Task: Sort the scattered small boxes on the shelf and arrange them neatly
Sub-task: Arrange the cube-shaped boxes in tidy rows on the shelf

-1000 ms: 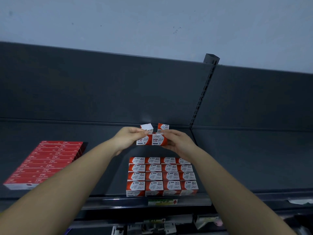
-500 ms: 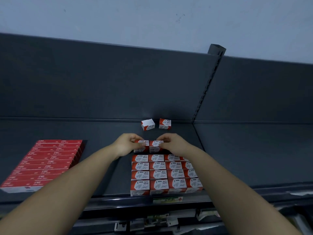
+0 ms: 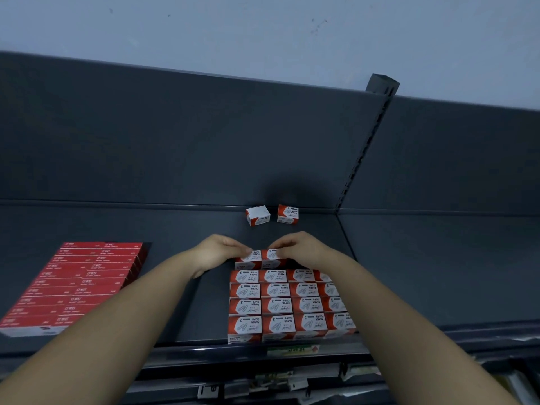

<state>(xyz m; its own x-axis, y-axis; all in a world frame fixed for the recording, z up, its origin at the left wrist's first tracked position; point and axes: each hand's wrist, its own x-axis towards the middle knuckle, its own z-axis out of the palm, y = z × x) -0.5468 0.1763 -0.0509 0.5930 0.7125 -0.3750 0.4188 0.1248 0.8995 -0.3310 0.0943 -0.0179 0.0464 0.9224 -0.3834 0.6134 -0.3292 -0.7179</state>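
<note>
The left hand (image 3: 217,252) and the right hand (image 3: 304,249) meet at the 12 o'clock edge of the block of paper-clip boxes (image 3: 274,305). Each grip is narrow. The left hand's fingers curl over and pinch the left held box (image 3: 247,257), and the right hand's pinch the right held box (image 3: 272,255). These two small red-and-white boxes lie side by side, touching. The palms hide their outer ends, so I cannot tell whether they rest on the shelf (image 3: 181,287) or sit just above it.

The block stands at the shelf's front lip, toward 6 o'clock. It is four rows deep, with its labels upside down to the camera. Its 3 o'clock column is partly covered by the right forearm.

At 12 o'clock from the hands, near the back panel (image 3: 175,141), are two loose boxes. The skewed box (image 3: 257,215) shows a white face. The red-faced box (image 3: 287,214) sits just beside it, not touching.

At 9 o'clock lies a flat stack of red boxes (image 3: 84,279). Its print is too small to read, and its near corner is cut off by the frame edge. Under the lip, a label strip (image 3: 292,350) is blurred.
</note>
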